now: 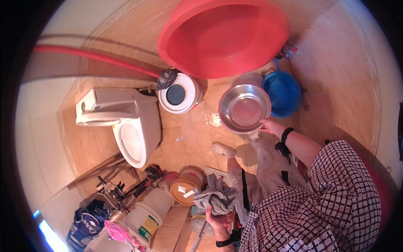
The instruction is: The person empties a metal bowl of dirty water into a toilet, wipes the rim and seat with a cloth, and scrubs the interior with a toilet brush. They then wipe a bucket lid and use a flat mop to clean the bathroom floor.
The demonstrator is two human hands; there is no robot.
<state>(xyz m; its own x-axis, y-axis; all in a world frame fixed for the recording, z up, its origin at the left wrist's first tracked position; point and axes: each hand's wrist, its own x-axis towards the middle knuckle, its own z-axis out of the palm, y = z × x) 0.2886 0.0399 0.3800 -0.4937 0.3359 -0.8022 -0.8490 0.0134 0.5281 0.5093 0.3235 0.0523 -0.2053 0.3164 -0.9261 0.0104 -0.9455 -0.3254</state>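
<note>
Light gleams pinkish on the flat bottom of a round silver metal basin (244, 110) with a smooth wall and thin rim. Its open top faces up over the tan tiled floor (184, 138), partly overlapping the round blue plastic basin (284, 93) in view; whether it rests on the floor is unclear. Of the two bare hands, the right hand (273, 127) grips the metal basin's near rim; the left hand (216, 219), well apart, clutches a crumpled grey cloth (216, 198).
</note>
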